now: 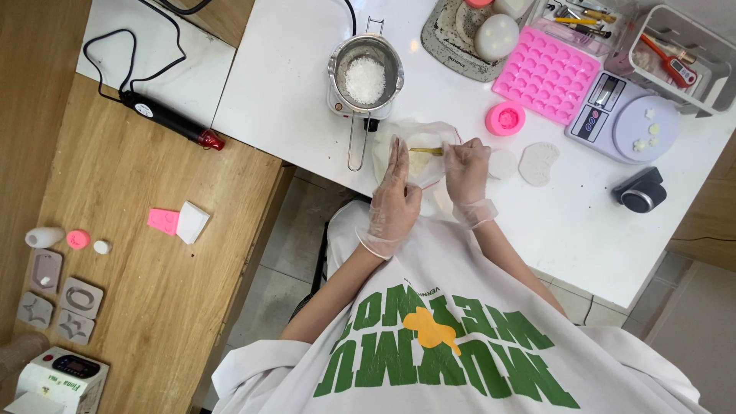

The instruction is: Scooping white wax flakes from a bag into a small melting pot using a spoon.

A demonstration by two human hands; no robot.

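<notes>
Gloved left hand [393, 198] flat with fingers straight and together, pressed on a clear plastic bag [416, 153] at the white table's [291, 92] near edge, gloved right hand [466, 165] pinching a thin yellow stick [426, 151] over the bag, metal pouring pot [366, 73] of white flakes just behind, pink round mould [505, 119] to the right.

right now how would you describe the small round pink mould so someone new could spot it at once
Start at the white table and find the big pink tray mould next to the digital scale. Just below that tray's lower left corner, right of the gloved right hand, sits the small round pink mould. Unlike the flat rectangular tray with many cavities, it is a single thick disc with one cavity.
</notes>
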